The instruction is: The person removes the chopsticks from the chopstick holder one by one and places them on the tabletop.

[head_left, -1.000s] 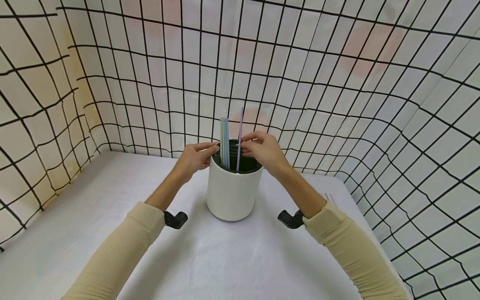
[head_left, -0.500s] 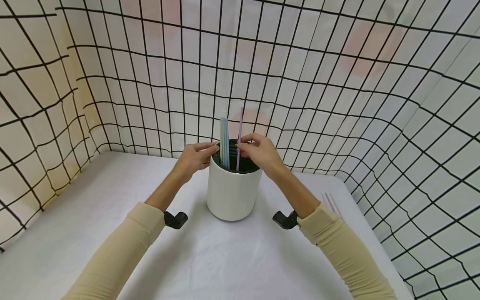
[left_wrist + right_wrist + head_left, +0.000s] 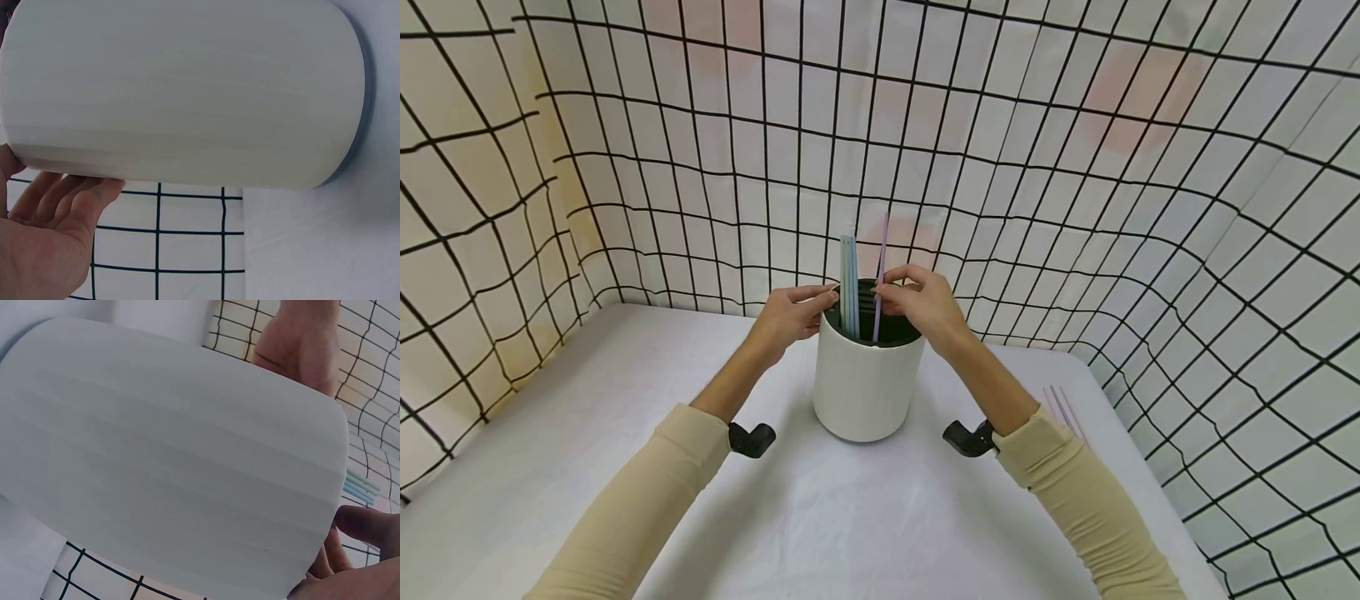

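Note:
A white cylindrical holder (image 3: 868, 392) with a dark, divided inside stands upright on the table. My left hand (image 3: 786, 321) holds its rim at the left, thumb at the edge and fingers against the outer wall, as the left wrist view shows. Several pale green and blue straws (image 3: 849, 279) stand together in the holder's left part. To their right, a purple straw (image 3: 882, 254) stands with its lower end inside. My right hand (image 3: 928, 310) pinches it just above the rim between thumb and fingers. In the right wrist view the holder hides the purple straw's lower part.
A few pink and purple straws (image 3: 1064, 410) lie on the table's right side, partly hidden by my right sleeve (image 3: 1060, 458). Black wire mesh (image 3: 932, 129) encloses the white-covered table (image 3: 857, 517) at the back and both sides.
My right hand has moved slightly left onto the purple straw, whose top now leans a little right. More of the straws on the table shows beside the right sleeve. The left hand stays put.

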`<state>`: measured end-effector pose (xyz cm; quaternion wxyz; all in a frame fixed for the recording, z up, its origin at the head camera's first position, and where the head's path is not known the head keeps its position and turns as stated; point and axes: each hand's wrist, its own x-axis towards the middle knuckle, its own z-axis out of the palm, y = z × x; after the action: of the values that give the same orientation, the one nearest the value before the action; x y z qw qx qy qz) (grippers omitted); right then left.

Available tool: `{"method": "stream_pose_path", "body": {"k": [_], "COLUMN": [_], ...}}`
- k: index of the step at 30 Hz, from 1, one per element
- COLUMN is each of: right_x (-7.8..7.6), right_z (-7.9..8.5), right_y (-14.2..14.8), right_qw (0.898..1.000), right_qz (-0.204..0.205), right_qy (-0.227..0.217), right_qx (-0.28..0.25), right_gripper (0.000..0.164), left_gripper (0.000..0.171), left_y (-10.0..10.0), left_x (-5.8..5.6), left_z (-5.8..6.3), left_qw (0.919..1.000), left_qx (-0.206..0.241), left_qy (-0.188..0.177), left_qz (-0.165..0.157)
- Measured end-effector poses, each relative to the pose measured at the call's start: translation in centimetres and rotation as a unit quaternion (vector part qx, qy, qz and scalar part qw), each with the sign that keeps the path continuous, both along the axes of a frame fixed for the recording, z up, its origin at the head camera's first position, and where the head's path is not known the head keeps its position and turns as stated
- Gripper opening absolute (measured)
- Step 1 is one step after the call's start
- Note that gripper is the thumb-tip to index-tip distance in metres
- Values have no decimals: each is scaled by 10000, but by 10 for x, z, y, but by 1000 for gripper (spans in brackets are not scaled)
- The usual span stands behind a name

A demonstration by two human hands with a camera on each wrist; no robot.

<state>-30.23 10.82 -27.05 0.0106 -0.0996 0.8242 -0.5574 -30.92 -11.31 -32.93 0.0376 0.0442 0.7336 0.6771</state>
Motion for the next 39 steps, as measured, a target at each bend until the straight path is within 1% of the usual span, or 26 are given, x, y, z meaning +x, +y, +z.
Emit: {"method": "stream_pose_path", "body": {"k": [6, 11, 16, 21, 25, 29, 31, 35, 39], "right_x": [1, 4, 6, 12, 15, 18, 19, 21, 20], "right_z": [9, 22, 39, 60, 76, 87, 91, 94, 89], "right_y": [-1, 2, 8, 17, 24, 30, 33, 41, 54], "right_qw": [9995, 9992, 9971, 9938, 9893, 9846, 9836, 9840, 9840], "right_qz": [10, -28, -62, -96, -122, -205, -249, -358, -514], "right_qy": [11, 113, 256, 444, 679, 755, 724, 681, 644], "right_qx": [-307, -395, -709, -1012, -1288, -1560, -1630, -1607, -1582], "right_gripper": [20, 21, 20, 22, 22, 20, 22, 22, 22], "left_gripper": [50, 49, 49, 49, 49, 49, 49, 48, 48], "left_y": [0, 0, 1, 1, 1, 1, 1, 1, 1], "left_x": [0, 0, 0, 1, 1, 2, 3, 3, 2], "left_z": [1, 0, 0, -1, 0, 0, 0, 0, 0], "left_qw": [10000, 10000, 10000, 10000, 10000, 10000, 10000, 10000, 10000], "left_qx": [3, -3, -28, -33, -55, -65, -57, -33, -64], "left_qy": [-8, -25, -13, -20, -18, -28, -35, -39, 1], "left_qz": [5, 11, 35, 33, 58, 61, 56, 46, 61]}}
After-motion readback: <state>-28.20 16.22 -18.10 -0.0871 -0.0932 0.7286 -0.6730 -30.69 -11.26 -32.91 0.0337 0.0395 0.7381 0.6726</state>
